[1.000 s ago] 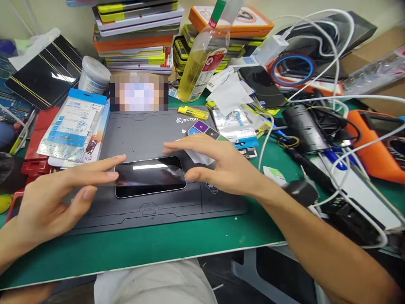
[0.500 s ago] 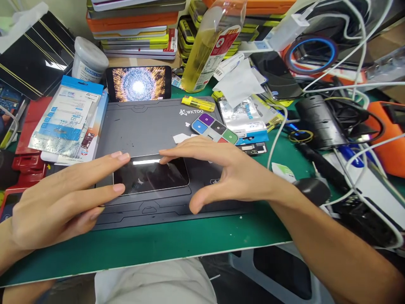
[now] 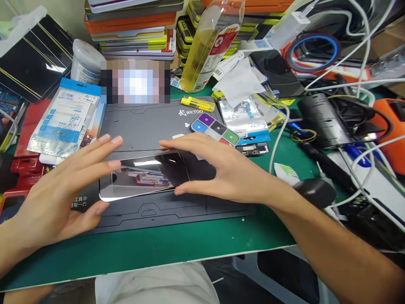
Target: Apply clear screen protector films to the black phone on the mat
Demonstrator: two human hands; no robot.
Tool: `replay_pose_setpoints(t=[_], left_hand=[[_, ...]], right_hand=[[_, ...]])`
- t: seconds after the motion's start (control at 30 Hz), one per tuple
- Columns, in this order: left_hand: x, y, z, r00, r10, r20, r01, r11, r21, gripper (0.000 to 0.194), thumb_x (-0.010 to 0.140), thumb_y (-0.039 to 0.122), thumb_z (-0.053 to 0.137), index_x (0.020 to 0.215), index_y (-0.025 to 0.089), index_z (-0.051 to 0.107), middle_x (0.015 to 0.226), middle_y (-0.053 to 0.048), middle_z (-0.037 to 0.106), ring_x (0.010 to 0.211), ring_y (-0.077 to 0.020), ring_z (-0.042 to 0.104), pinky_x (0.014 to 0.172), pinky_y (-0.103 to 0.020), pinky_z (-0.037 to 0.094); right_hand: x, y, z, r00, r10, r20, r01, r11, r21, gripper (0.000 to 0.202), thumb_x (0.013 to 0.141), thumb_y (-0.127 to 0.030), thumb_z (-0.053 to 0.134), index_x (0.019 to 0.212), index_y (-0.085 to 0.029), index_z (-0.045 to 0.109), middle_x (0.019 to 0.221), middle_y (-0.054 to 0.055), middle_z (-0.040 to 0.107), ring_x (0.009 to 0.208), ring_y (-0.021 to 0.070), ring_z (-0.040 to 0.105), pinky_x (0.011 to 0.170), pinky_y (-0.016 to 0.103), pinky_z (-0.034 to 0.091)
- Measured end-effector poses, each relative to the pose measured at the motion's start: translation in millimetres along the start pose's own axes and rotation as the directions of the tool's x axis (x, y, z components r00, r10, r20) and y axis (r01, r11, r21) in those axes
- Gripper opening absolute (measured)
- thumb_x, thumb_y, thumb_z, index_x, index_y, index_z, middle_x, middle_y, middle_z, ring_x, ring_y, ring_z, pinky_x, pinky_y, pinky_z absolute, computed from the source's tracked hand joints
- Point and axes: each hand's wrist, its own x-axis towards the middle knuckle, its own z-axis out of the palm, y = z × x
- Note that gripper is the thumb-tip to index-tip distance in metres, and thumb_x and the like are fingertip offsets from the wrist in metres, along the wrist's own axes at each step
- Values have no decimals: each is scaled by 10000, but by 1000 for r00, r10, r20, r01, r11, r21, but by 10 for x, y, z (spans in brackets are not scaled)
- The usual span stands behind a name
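The smartphone [image 3: 148, 171] is between both hands at the frame's centre, over the grey mat [image 3: 148, 126]. Handling looks part-way: its dark, glossy face is up, but it sits askew to the mat's printed lines, not set down square. The left hand [image 3: 60, 190] is spread about its left end; the right hand [image 3: 221, 169] curves round the other end, thumb at the near edge — how firmly it pinches I cannot tell. Open mat shows just above, bounded by the packet [image 3: 60, 118] at left and the yellow lighter [image 3: 198, 103] at upper centre; the green table's [image 3: 158, 242] edge runs below.
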Motion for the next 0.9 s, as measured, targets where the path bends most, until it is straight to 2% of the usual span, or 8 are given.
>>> replay_pose_setpoints(t=[0.1, 0.2, 0.27, 0.33, 0.4, 0.53, 0.7, 0.9], left_hand=[[-10, -12, 18, 990, -143, 2, 143, 989, -27, 712, 1324, 543, 688, 1992, 419, 476, 2019, -4, 630, 1895, -296, 595, 1563, -496, 537], [-35, -27, -4, 976, -213, 36, 213, 977, -1, 731, 1292, 582, 730, 1963, 406, 499, 1937, 1, 709, 1785, -301, 698, 1508, -428, 575], [-40, -38, -16, 977, -200, 71, 197, 979, 49, 733, 1295, 658, 710, 1963, 447, 495, 1898, 29, 739, 1720, -297, 749, 1464, -401, 613], [-35, -50, -13, 978, -185, 92, 178, 980, 87, 736, 1306, 725, 659, 1973, 473, 477, 1873, 26, 756, 1679, -323, 778, 1434, -438, 650], [-25, -59, 5, 977, -184, 104, 172, 979, 112, 760, 1301, 781, 641, 1973, 463, 482, 1854, -7, 766, 1623, -352, 811, 1366, -462, 697], [-13, -68, 58, 976, -170, 135, 153, 979, 132, 764, 1289, 823, 643, 1928, 413, 556, 1799, -66, 790, 1472, -344, 875, 1191, -402, 741], [-36, -72, 108, 973, -170, 154, 155, 983, 102, 744, 1303, 808, 625, 1923, 399, 578, 1771, -81, 799, 1484, -356, 856, 1305, -446, 693], [-64, -71, 127, 969, -199, 146, 187, 978, 87, 770, 1285, 810, 659, 1938, 413, 569, 1782, -80, 791, 1532, -372, 831, 1376, -484, 662]], right_hand=[[3, 17, 38, 1000, 16, 3, -16, 1000, 4, 856, 1139, -706, 972, 1863, -316, 732, 1749, 147, 858, 1635, 434, 777, 1452, 690, 603], [7, 13, 60, 999, 34, 13, -34, 999, -2, 873, 1129, -726, 971, 1866, -327, 725, 1768, 153, 843, 1650, 445, 763, 1456, 712, 598], [9, 8, 59, 999, 44, 19, -44, 999, -11, 886, 1130, -739, 963, 1878, -338, 709, 1771, 152, 837, 1652, 449, 757, 1448, 715, 607], [13, 13, 51, 998, 49, 33, -48, 999, -22, 886, 1143, -724, 953, 1896, -338, 690, 1769, 157, 833, 1646, 448, 756, 1436, 713, 617], [18, 26, 41, 998, 45, 46, -44, 999, -26, 888, 1150, -714, 947, 1902, -321, 685, 1767, 171, 829, 1636, 450, 758, 1431, 716, 620], [24, 41, 13, 997, 34, 69, -32, 999, -31, 915, 1140, -739, 948, 1893, -284, 696, 1745, 190, 831, 1622, 456, 762, 1423, 713, 625], [20, 23, -27, 994, 31, 105, -23, 997, -77, 877, 1161, -677, 950, 1886, -252, 699, 1756, 205, 821, 1641, 451, 754, 1442, 695, 607], [17, 38, -29, 991, 44, 125, -32, 994, -101, 901, 1145, -762, 933, 1878, -285, 716, 1760, 208, 820, 1649, 474, 749, 1443, 731, 597]])
